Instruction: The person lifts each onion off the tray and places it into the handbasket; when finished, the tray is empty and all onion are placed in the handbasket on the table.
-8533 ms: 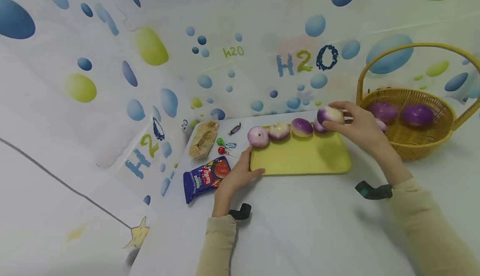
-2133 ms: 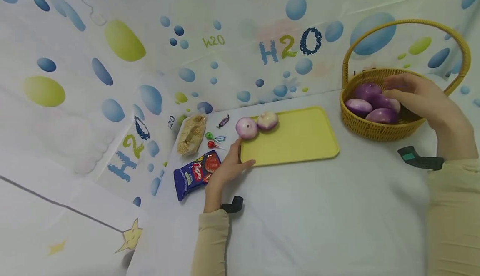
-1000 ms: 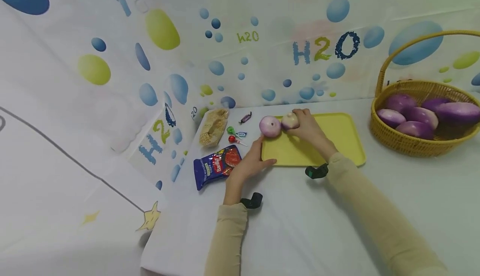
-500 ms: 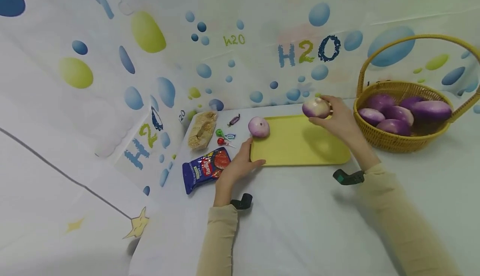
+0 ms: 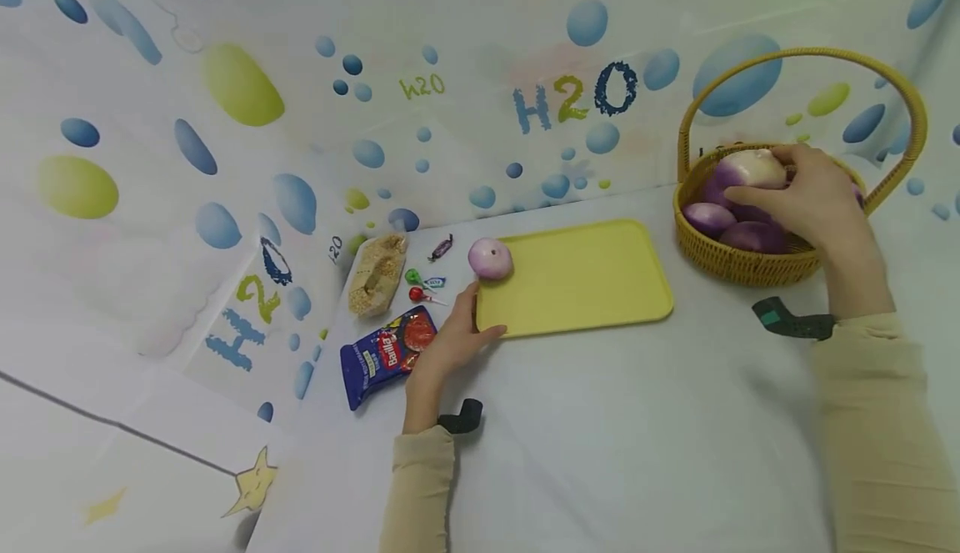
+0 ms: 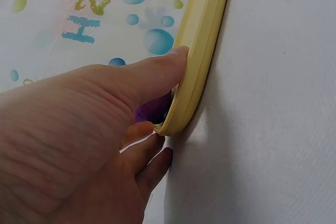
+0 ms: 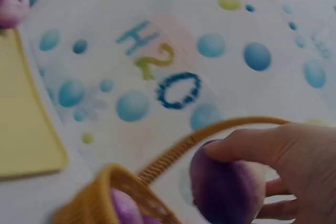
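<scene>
My right hand [image 5: 821,203] holds a round purple-and-cream vegetable [image 5: 752,169], turnip- or onion-like, between thumb and fingers above the wicker basket [image 5: 738,268]. In the right wrist view, the held vegetable [image 7: 223,184] shows its dark purple side. Several purple vegetables [image 5: 753,238] lie in the basket, partly hidden by the hand. My left hand [image 5: 450,340] grips the near-left corner of the yellow tray [image 5: 577,273], with the thumb on its rim [image 6: 197,56] in the left wrist view. One pale purple vegetable [image 5: 490,259] sits at the tray's far-left corner.
Left of the tray lie a blue Barilla packet [image 5: 386,357], a clear bag of pale grains [image 5: 377,276], a red lollipop [image 5: 417,294], a green-and-blue wrapped sweet [image 5: 425,279] and a purple-wrapped sweet [image 5: 441,248]. The basket's tall handle [image 5: 810,52] arches overhead. A patterned sheet covers the wall behind.
My right hand has picked the cream-topped vegetable off the tray and carried it right, over the basket. Earlier, several other vegetables went from tray to basket. My left hand stays at the tray corner.
</scene>
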A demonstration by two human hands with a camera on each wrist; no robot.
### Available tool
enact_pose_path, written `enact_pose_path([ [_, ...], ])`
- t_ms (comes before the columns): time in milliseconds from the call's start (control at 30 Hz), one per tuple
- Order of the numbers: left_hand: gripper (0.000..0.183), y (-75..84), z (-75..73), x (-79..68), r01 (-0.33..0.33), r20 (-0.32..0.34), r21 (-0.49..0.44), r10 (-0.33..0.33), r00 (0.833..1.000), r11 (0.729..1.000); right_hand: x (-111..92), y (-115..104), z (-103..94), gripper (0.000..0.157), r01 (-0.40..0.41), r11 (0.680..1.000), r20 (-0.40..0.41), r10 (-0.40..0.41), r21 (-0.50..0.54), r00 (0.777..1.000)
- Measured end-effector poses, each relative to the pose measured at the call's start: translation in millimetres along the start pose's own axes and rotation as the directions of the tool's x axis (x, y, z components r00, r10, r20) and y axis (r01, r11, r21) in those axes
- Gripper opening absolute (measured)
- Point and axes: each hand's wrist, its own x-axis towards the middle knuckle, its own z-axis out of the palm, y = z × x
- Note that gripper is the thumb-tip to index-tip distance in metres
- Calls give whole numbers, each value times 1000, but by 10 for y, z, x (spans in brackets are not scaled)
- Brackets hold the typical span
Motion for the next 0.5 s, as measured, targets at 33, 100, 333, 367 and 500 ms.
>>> enact_pose_path([
  [33,92,0,-12,-4,-4,1,3,4,1000,1000,-16,30,-63,100,-22,999,9,22,-25,1000],
  [100,91,2,-29,-1,-20,1,4,20,1000,1000,-43,82,-162,104,-66,996,26,68,-66,997],
  [333,91,-25,-9,33,-37,6,8,37,999,999,-92,243,-291,103,-134,987,61,139,-86,988],
  [367,92,-29,0,38,-33,10,10,33,999,999,-102,266,-302,102,-140,987,57,145,-83,988],
  [500,93,-26,8,42,-12,21,16,12,1000,1000,-126,284,-352,103,-162,986,26,163,-37,986],
])
